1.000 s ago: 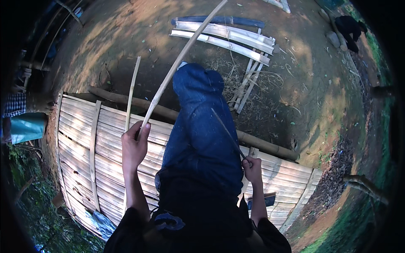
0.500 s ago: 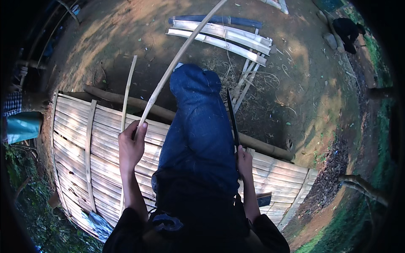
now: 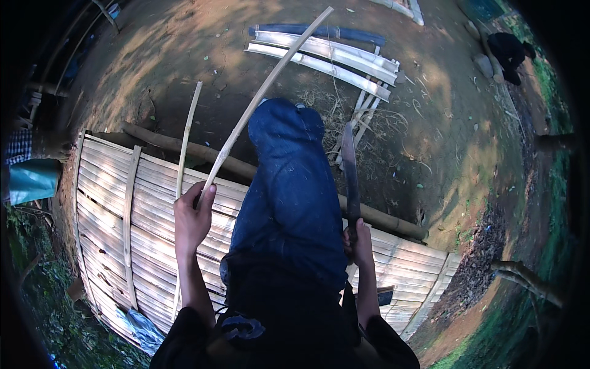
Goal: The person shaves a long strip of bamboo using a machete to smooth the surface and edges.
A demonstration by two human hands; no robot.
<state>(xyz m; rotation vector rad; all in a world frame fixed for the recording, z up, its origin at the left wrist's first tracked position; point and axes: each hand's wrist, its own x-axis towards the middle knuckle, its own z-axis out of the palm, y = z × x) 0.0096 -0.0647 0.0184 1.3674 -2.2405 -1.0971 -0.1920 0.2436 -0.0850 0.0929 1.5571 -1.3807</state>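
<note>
Pinched at its lower end by my left hand (image 3: 193, 215), a long pale bamboo strip (image 3: 258, 98) slants up and away to the right, past my knees. My right hand (image 3: 359, 243) is wrapped round the handle of a machete (image 3: 351, 166). Its dark blade points away from me beside my right thigh, with the broad side showing. A second, thinner bamboo strip (image 3: 187, 138) lies just left of my left hand, running across the platform's edge. My legs in blue trousers are between the two hands.
I sit on a slatted bamboo platform (image 3: 157, 203) edged by a bamboo pole (image 3: 393, 219). Split bamboo halves (image 3: 326, 52) lie on the ground ahead, near curly shavings (image 3: 335, 111). A blue plastic bag (image 3: 144, 329) is at the near left. A dark-clothed person (image 3: 509, 49) is at the far right.
The machete has turned so that its broad side shows, and its tip has shifted right. My right hand has moved slightly with it. The held bamboo strip has come slightly closer to me.
</note>
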